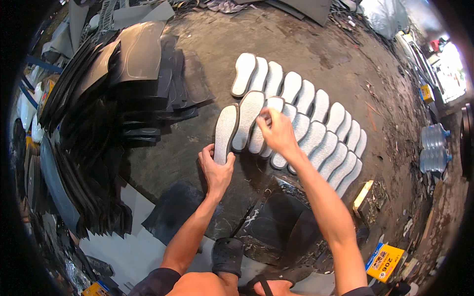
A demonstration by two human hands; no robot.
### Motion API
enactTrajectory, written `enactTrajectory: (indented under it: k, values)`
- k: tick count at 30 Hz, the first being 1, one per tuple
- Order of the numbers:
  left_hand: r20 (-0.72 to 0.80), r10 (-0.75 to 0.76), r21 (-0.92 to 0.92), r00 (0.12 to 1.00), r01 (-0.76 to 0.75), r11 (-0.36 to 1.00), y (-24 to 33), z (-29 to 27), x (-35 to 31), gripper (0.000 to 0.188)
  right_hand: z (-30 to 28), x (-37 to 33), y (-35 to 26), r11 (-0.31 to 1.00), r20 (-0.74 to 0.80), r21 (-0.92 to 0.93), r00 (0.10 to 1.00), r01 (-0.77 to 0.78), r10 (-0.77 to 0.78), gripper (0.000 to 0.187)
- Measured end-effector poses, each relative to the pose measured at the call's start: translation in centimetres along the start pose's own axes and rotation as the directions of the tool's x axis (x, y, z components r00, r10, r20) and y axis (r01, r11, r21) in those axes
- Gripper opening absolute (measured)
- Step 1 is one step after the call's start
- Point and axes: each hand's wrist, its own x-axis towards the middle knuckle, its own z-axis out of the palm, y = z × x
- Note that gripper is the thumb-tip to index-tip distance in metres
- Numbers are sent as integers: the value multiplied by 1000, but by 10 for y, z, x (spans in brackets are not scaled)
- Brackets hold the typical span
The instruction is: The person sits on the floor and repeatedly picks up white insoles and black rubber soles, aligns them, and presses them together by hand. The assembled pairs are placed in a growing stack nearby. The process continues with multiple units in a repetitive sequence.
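Observation:
My left hand (217, 172) grips the lower end of a shoe sole (226, 130) with a white, textured face and a dark edge. The sole stands at the left end of the nearer row, beside another white sole (248, 116). Over that row, to the right, is my right hand (279, 132). Its fingers are bent and drawn together above the soles; what they hold, if anything, cannot be made out. Several more soles (314, 135) overlap in a curving row. A farther row of white soles (291, 88) lies behind them, partly covered.
Tall stacks of dark sheets (94, 123) with traced outlines rise on the left. Dark cut sheets (276, 222) lie near my feet, where a black clog (227, 256) shows. A yellow box (385, 262) is at lower right, and large clear bottles (434, 148) stand at far right.

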Motion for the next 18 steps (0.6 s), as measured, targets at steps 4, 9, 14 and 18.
enactTrajectory:
  k: [4, 9, 14, 18]
  values:
    - [-124, 166, 207, 978, -138, 969, -39, -29, 8, 70, 60, 80, -11, 950, 47, -270, 988, 157, -150, 47]
    - [177, 155, 227, 972, -193, 955, -22, -45, -17, 91, 100, 146, 17, 777, 256, -545, 945, 314, -202, 85]
    - [229, 356, 295, 906, -413, 861, 2, -44, -8, 95, 87, 189, 47, 729, 518, -535, 847, 427, -116, 84]
    - [335, 442, 296, 832, -538, 789, 3, -23, 35, 80, 87, 196, 11, 708, 614, -497, 780, 502, -122, 74]
